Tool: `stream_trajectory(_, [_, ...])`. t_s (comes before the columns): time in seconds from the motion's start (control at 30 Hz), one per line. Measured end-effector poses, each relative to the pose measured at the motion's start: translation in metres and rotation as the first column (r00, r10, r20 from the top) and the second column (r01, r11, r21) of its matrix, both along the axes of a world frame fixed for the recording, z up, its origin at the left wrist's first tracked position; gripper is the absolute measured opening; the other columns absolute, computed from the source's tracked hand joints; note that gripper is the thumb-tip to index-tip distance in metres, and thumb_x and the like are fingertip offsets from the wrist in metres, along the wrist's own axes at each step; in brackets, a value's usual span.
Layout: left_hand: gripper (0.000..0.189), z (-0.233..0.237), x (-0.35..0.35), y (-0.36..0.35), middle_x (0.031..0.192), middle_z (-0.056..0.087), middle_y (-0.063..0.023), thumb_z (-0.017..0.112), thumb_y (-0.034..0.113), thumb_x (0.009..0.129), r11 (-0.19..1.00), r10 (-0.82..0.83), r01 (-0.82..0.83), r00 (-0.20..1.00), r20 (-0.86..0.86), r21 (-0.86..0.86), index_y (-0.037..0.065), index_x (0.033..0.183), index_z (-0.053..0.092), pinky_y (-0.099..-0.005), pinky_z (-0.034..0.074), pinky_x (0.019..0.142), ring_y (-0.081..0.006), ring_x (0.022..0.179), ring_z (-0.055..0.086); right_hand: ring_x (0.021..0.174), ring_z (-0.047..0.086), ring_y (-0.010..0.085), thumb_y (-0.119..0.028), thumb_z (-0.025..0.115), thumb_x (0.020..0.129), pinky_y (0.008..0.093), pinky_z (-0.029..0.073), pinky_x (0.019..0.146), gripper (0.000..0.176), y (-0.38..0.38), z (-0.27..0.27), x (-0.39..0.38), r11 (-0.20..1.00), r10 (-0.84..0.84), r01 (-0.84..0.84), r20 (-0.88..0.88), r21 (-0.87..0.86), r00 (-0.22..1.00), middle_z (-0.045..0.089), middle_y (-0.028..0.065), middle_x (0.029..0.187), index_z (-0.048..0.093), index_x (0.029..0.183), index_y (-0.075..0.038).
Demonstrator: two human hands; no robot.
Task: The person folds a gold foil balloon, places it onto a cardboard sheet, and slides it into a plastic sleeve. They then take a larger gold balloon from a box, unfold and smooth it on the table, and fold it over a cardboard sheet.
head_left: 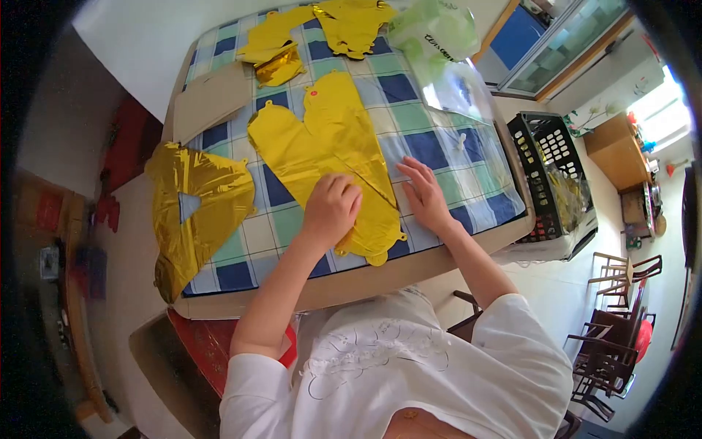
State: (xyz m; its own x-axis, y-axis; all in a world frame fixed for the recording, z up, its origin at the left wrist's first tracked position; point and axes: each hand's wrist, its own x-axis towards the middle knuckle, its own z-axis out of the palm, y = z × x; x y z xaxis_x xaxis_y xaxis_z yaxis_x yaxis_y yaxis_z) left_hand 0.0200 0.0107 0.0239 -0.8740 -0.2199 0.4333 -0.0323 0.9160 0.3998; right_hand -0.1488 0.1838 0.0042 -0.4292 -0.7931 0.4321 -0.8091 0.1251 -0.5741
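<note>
One shiny gold foil balloon [322, 139]: left hand [333, 208] curled atop, right hand [424, 194] flat beside.

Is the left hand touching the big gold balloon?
Touching. The head view shows the left hand pressing down right on top of the gold balloon, with no gap between them.

I'm leaning over a checked-cloth table [365, 282]; daylight is streaming through a window [658, 110]; wooden chairs [614, 344] are standing on pale floor [556, 285].
</note>
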Motion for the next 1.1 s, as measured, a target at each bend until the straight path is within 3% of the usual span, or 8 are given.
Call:
stream_trajectory(0.2, [0.028,-0.016,0.033,0.002,0.12,0.057,-0.0119,0.065,0.014,0.082,0.99,-0.006,0.006,1.0,0.005,-0.142,0.007,0.109,0.064,-0.045,0.038,0.101,-0.0295,0.115,0.05,0.123,0.045,0.0349,-0.001,0.053,0.086,0.0405,0.036,0.103,0.037,0.0,0.002,0.002,1.0,-0.015,0.015,-0.004,0.008,1.0,0.049,0.0163,0.132,0.055,0.122,-0.005])
stream_trajectory(0.27, [0.031,-0.025,0.034,0.001,0.122,0.057,-0.0127,0.065,0.016,0.082,0.988,0.006,-0.005,1.0,0.007,-0.156,0.008,0.111,0.064,-0.049,0.035,0.103,-0.0296,0.117,0.049,0.122,0.046,0.0347,-0.001,0.054,0.086,0.0406,0.036,0.103,0.037,0.0,0.004,0.003,1.0,-0.015,0.015,-0.017,0.012,1.0,0.049,0.0161,0.132,0.055,0.122,-0.005])
stream_trajectory(0.77, [0.029,-0.017,0.034,0.0,0.123,0.057,-0.012,0.064,0.017,0.084,0.987,0.028,-0.018,0.998,0.062,-0.16,0.009,0.112,0.063,-0.0498,0.038,0.101,-0.0302,0.119,0.05,0.124,0.044,0.0354,-0.007,0.053,0.088,0.0454,0.036,0.103,0.035,-0.019,0.004,-0.007,1.0,-0.024,0.024,-0.072,-0.007,0.997,0.048,0.0154,0.134,0.054,0.123,-0.007])
stream_trajectory(0.97, [0.03,-0.018,0.033,0.001,0.123,0.057,-0.0131,0.064,0.016,0.083,0.989,0.028,-0.02,0.998,0.055,-0.149,0.009,0.112,0.063,-0.0489,0.037,0.101,-0.0294,0.117,0.05,0.135,0.034,0.0286,-0.019,0.047,0.095,0.0481,0.026,0.11,0.038,-0.085,0.007,-0.026,0.984,-0.097,0.115,-0.128,0.137,0.987,0.042,0.0127,0.142,0.048,0.131,-0.007])
stream_trajectory(1.1, [0.03,-0.015,0.033,0.002,0.122,0.057,-0.013,0.064,0.016,0.082,0.988,0.028,-0.02,0.998,0.05,-0.153,0.009,0.111,0.063,-0.0486,0.037,0.101,-0.0295,0.116,0.05,0.138,0.028,0.0252,-0.028,0.041,0.097,0.0463,0.019,0.113,0.046,-0.114,-0.006,-0.031,0.957,-0.031,0.091,-0.216,0.274,0.976,0.038,0.0105,0.146,0.042,0.137,-0.005])
